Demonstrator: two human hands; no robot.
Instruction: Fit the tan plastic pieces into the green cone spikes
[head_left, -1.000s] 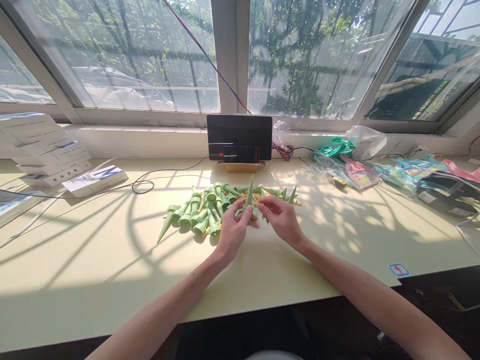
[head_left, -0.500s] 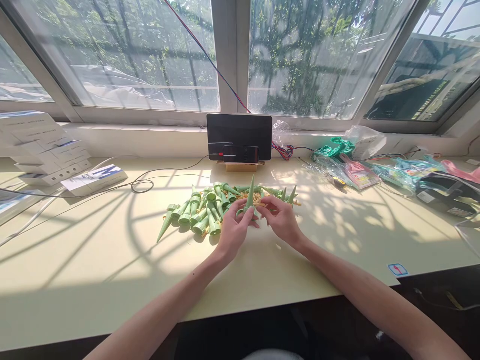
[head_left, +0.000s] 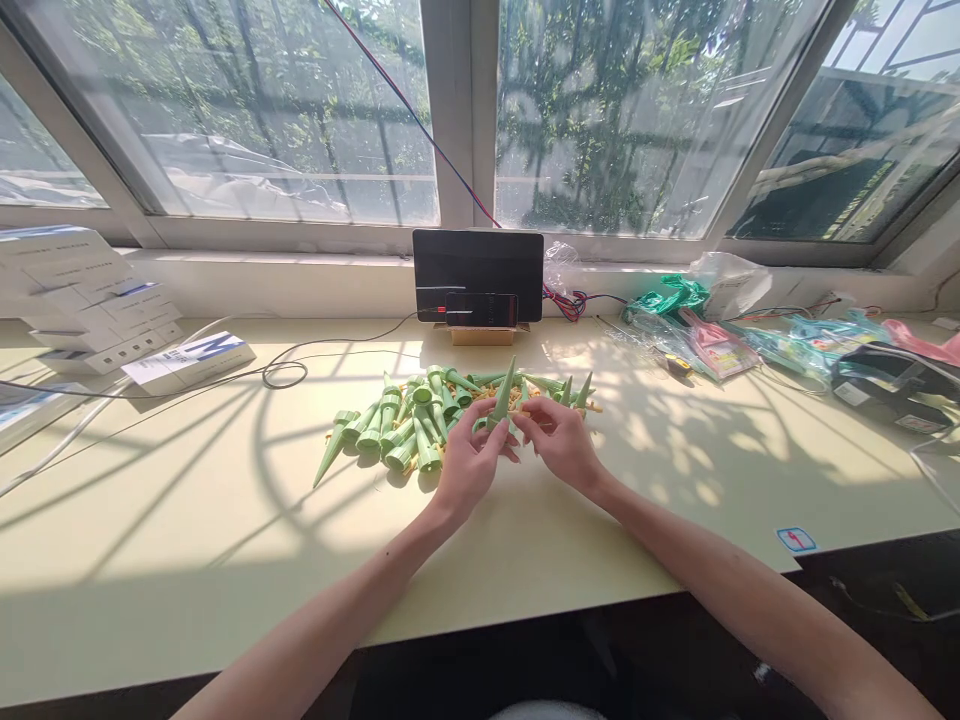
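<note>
My left hand [head_left: 474,450] is closed round a green plastic cone-shaped spike [head_left: 505,392], its pointed end up and tilted slightly right. Close beside it, my right hand [head_left: 559,440] has thumb and fingers pinched together near the spike's lower part; whatever they hold is too small to make out. To the left lies a heap of similar green spikes [head_left: 406,440], some with yellowish pieces poking out of them. Behind my hands are small yellowish pieces [head_left: 487,391], partly hidden. Two more spikes [head_left: 582,391] point upward beyond my right hand.
A black tablet [head_left: 478,262] and a phone [head_left: 481,310] stand at the window. White boxes [head_left: 94,295] are stacked at the left, with cables [head_left: 285,372] nearby. Plastic bags [head_left: 720,345] and a black object [head_left: 892,388] lie at the right. The table's front edge [head_left: 525,617] runs below my forearms.
The spike in my left hand has tipped a little to the right. Both hands have otherwise stayed in almost the same place.
</note>
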